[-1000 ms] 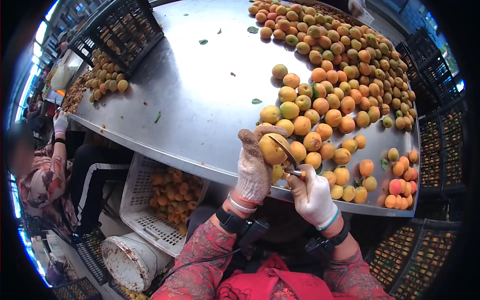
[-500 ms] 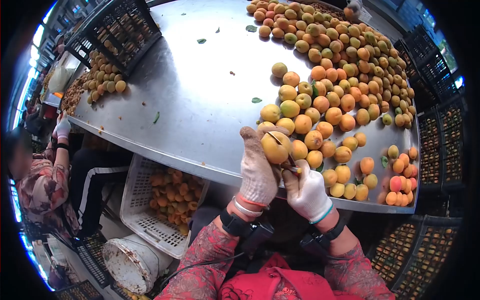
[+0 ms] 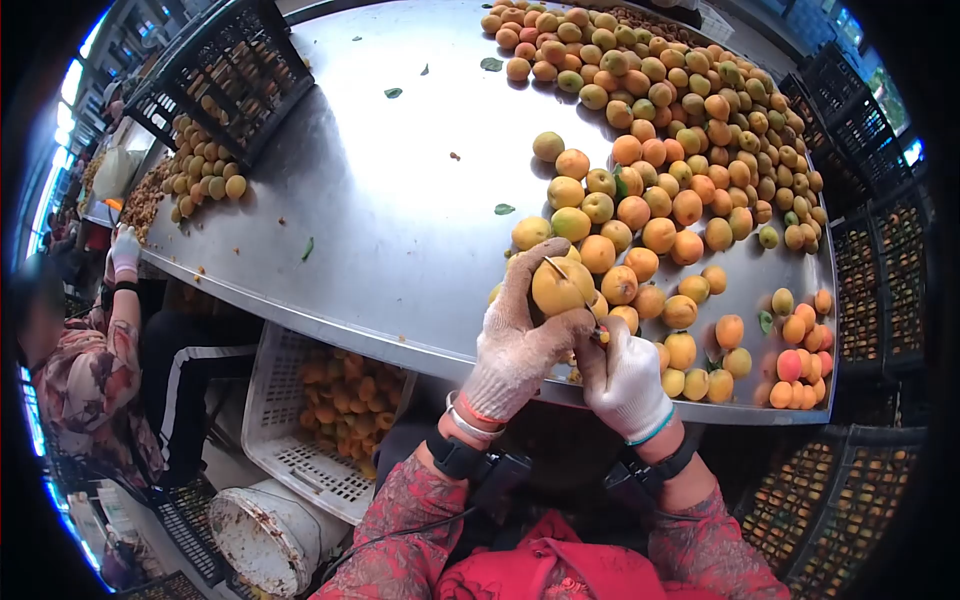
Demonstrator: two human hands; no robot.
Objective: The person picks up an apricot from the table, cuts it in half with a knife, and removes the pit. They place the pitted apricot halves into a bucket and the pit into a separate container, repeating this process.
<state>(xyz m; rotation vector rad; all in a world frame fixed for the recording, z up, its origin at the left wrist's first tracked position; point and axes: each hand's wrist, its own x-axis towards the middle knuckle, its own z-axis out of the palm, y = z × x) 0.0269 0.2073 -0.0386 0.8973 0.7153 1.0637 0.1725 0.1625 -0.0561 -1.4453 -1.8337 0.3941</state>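
Observation:
My left hand (image 3: 515, 340), in a stained white knit glove, is closed around a yellow apricot (image 3: 560, 292) above the table's front edge. My right hand (image 3: 628, 385), gloved as well, grips a small knife (image 3: 556, 268). Its thin blade lies against the apricot's upper face, and the handle is mostly hidden in the fingers. Just beyond both hands, loose apricots (image 3: 658, 235) in yellow and orange lie on the metal table (image 3: 380, 240).
A large apricot heap (image 3: 700, 120) covers the far right. At far left stands a black crate (image 3: 225, 80). Below the table edge are a white basket (image 3: 265, 410) of orange fruit pieces and a dirty white bucket (image 3: 262, 535). A co-worker (image 3: 95, 370) sits at left.
The left hand has turned, and its fingers now curl over the top of the apricot. Both hands have shifted slightly; the knife remains against the fruit.

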